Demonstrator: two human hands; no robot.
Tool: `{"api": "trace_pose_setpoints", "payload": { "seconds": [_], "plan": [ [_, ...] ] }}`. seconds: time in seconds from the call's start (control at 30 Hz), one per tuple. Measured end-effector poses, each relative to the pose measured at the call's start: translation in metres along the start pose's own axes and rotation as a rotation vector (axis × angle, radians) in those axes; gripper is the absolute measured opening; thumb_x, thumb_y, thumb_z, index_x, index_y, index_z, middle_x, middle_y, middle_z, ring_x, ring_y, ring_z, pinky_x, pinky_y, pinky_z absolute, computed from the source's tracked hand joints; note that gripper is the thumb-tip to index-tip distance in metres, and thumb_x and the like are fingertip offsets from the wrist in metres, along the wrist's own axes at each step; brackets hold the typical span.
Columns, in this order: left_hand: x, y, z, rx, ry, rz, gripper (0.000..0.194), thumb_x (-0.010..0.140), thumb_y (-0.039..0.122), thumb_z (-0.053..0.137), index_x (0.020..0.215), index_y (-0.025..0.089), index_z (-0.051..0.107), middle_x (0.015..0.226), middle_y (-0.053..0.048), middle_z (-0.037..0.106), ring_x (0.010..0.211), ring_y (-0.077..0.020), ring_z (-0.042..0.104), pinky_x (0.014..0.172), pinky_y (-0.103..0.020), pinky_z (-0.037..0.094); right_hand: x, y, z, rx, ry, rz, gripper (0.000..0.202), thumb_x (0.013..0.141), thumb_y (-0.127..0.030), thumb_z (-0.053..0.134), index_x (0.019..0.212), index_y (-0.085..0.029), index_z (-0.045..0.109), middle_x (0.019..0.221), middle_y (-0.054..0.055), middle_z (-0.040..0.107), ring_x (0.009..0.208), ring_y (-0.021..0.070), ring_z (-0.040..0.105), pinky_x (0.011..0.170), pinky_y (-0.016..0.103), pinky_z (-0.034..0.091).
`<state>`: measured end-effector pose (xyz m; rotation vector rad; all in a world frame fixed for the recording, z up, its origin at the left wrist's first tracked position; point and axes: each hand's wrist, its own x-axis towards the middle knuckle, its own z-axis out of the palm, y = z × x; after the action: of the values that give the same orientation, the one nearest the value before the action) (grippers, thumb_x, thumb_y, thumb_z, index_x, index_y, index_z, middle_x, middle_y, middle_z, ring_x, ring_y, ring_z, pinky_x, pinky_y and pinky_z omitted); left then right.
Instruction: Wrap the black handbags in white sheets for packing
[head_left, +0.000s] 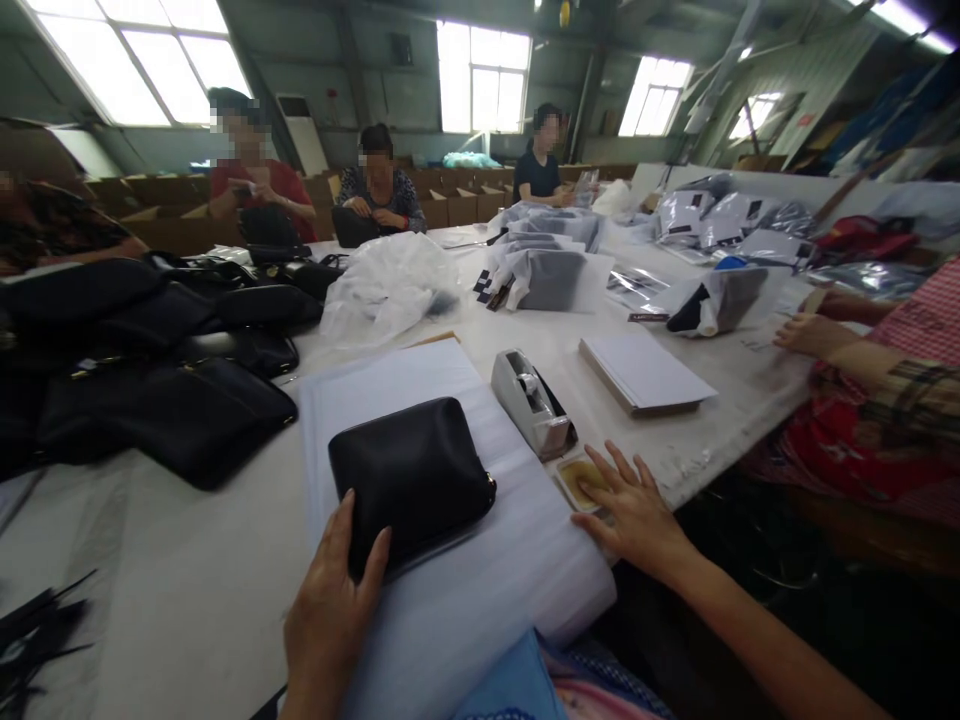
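A black zip pouch [411, 478] lies on a stack of white paper sheets [487, 545] in front of me. My left hand [334, 590] grips its near left corner, thumb on the near side and fingers along the left edge. To the right, my right hand [628, 510] is open with spread fingers. One of its fingertips touches the yellowish pad in a small square dish [581, 484] beside the paper. A grey tape dispenser [531, 402] stands just beyond that dish.
Black bags [172, 370] are heaped on the left. A white board stack [645, 370] lies to the right; wrapped bags [551, 275] and crumpled white wrapping [394, 285] stand further back. A co-worker's hands [814, 325] are at the right edge; several people sit across the table.
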<state>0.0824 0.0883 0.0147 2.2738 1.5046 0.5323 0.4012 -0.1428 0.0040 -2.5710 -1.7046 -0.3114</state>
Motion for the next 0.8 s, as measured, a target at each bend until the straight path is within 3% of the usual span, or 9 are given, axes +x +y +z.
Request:
{"api": "trace_pose_setpoints", "payload": {
  "seconds": [0.07,0.13,0.27,0.33,0.43,0.53,0.67,0.8],
  "plan": [
    [0.000,-0.003,0.002,-0.008,0.018,0.013,0.063,0.096,0.055,0.042,0.153,0.033,0.027,0.151,-0.003,0.045,0.127,-0.0296,0.055,0.089,-0.043,0.058,0.006,0.006,-0.004,0.006,0.021,-0.065,0.042,0.091,-0.058,0.055,0.113,-0.027,0.072,0.152,0.009,0.041,0.142,0.0401,0.029,0.107,0.067,0.032],
    [0.000,-0.005,0.004,-0.016,0.034,0.027,0.062,0.096,0.054,0.043,0.153,0.033,0.027,0.150,-0.004,0.046,0.127,-0.0288,0.056,0.087,-0.040,0.059,0.016,0.010,-0.012,0.045,0.137,-0.118,0.037,0.093,-0.055,0.053,0.111,-0.028,0.072,0.147,0.009,0.048,0.138,0.0394,0.036,0.105,0.066,0.035],
    [0.000,-0.007,0.006,-0.034,0.055,0.052,0.062,0.096,0.051,0.046,0.152,0.032,0.029,0.148,-0.006,0.049,0.126,-0.0286,0.057,0.088,-0.041,0.059,0.062,-0.003,-0.042,0.300,0.450,-0.171,0.025,0.096,-0.041,0.055,0.109,-0.025,0.068,0.128,0.008,0.063,0.122,0.0279,0.056,0.105,0.047,0.045],
    [0.000,-0.008,0.007,-0.046,0.066,0.066,0.062,0.096,0.049,0.047,0.152,0.030,0.029,0.148,-0.007,0.049,0.126,-0.0284,0.056,0.090,-0.042,0.058,0.097,-0.021,-0.055,0.477,0.485,-0.199,0.016,0.095,-0.038,0.059,0.098,-0.025,0.068,0.115,0.005,0.068,0.106,0.0228,0.065,0.094,0.037,0.052],
    [-0.001,-0.012,0.010,-0.053,0.087,0.092,0.060,0.096,0.047,0.047,0.151,0.029,0.031,0.146,-0.007,0.051,0.125,-0.0279,0.057,0.090,-0.043,0.058,0.161,-0.055,-0.060,0.670,0.407,-0.269,0.016,0.092,-0.039,0.063,0.083,-0.026,0.067,0.100,0.002,0.071,0.090,0.0204,0.068,0.084,0.033,0.055],
    [-0.001,-0.019,0.016,-0.063,0.135,0.140,0.061,0.095,0.042,0.051,0.152,0.031,0.030,0.145,-0.007,0.052,0.124,-0.0263,0.058,0.090,-0.041,0.059,0.229,-0.084,-0.045,0.681,0.274,-0.315,0.018,0.093,-0.038,0.059,0.085,-0.026,0.069,0.101,0.002,0.072,0.092,0.0206,0.069,0.087,0.034,0.053],
    [0.000,-0.027,0.025,-0.080,0.183,0.182,0.063,0.095,0.040,0.052,0.153,0.033,0.028,0.145,-0.005,0.052,0.124,-0.0244,0.058,0.091,-0.038,0.059,0.308,-0.110,-0.002,0.494,0.079,-0.263,0.026,0.099,-0.033,0.047,0.101,-0.026,0.072,0.119,0.002,0.069,0.108,0.0200,0.064,0.098,0.034,0.048],
    [0.000,-0.031,0.035,-0.117,0.239,0.183,0.063,0.094,0.038,0.051,0.152,0.036,0.027,0.145,-0.004,0.052,0.125,-0.0241,0.058,0.092,-0.037,0.058,0.359,-0.122,0.044,0.361,-0.034,-0.117,0.044,0.097,-0.043,0.047,0.128,-0.015,0.061,0.148,0.017,0.044,0.139,0.0321,0.036,0.110,0.051,0.033]
  ]
}}
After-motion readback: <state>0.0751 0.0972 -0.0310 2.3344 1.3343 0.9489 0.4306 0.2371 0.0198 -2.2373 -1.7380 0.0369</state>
